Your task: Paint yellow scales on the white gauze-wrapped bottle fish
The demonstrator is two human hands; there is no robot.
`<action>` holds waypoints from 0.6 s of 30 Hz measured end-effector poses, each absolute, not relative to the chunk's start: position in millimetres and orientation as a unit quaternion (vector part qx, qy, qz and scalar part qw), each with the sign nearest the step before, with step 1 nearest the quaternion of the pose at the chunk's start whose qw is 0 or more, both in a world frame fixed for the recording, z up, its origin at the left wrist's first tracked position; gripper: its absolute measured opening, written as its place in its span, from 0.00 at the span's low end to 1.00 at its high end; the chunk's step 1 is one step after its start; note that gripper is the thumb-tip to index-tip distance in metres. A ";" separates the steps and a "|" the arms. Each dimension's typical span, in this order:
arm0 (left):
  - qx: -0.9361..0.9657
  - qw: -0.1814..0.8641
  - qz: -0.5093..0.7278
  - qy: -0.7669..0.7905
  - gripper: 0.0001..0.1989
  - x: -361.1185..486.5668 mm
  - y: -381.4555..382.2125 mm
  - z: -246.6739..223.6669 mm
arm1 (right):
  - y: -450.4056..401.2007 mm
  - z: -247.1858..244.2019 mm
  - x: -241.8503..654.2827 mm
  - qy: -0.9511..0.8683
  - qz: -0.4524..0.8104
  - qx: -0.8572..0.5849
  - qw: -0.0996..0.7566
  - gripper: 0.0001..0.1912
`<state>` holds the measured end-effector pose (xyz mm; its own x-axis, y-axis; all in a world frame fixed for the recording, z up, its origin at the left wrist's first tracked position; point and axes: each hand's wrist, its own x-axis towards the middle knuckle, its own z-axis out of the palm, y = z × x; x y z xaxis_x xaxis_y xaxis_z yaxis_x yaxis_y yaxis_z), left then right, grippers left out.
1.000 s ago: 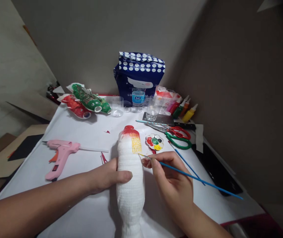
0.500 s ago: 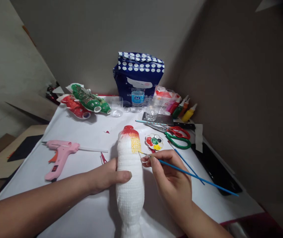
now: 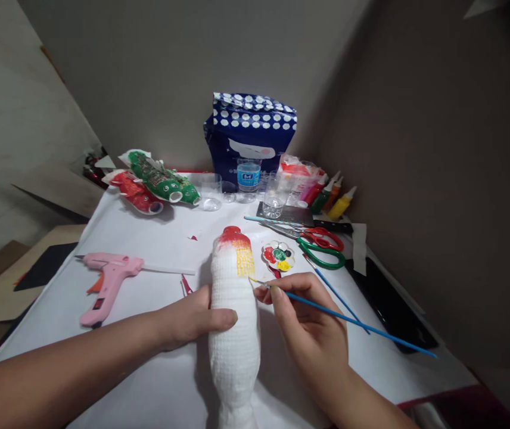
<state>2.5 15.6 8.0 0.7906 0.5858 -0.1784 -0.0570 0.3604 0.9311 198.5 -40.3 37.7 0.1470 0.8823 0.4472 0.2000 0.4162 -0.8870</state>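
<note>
A bottle wrapped in white tissue lies lengthwise on the white table cover, its far end painted red with a yellow patch below. My left hand grips the bottle's left side, thumb across the top. My right hand pinches a thin blue paintbrush; the brush tip touches the bottle at the lower edge of the yellow patch. A small round paint palette with red, green and yellow paint sits just beyond my right hand.
A pink glue gun lies at left. Red and green scissors and a second blue brush lie right of the palette. Painted red and green bottles, a dotted blue bag, clear cups, paint bottles stand at the back.
The brush tip has made small strokes at the yellow patch, shifting slightly up and back down. My left hand and the bottle have stayed put.
</note>
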 end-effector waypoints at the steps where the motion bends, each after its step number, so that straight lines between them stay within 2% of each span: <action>1: 0.526 0.786 0.205 0.252 0.42 2.4 15.5 7.4 | -40.2 38.1 198.5 -0.588 0.282 -0.461 0.602 0.05; 18: 0.537 0.783 0.209 0.234 0.40 3.9 15.6 10.6 | -41.0 38.4 198.4 -0.600 0.269 -0.461 0.596 0.05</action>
